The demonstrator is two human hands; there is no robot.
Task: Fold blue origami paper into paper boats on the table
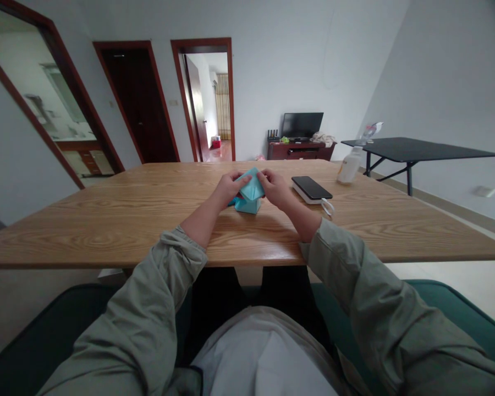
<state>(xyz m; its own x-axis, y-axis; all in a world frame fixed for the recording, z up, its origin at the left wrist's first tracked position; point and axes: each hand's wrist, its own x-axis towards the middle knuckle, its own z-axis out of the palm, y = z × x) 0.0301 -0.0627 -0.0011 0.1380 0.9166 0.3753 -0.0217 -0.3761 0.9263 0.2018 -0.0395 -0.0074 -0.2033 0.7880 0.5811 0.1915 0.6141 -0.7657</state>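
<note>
A folded piece of light blue paper sits upright over the middle of the wooden table. My left hand pinches its left side with fingers closed on the upper edge. My right hand grips the right side the same way. Both hands hold the paper between them, its lower part touching or just above the tabletop. Both forearms rest across the table's near edge, in grey-green sleeves pushed up.
A black phone on a white power bank lies just right of my right hand. A white bottle stands at the table's far right. A black side table stands beyond, and a TV on a cabinet against the back wall.
</note>
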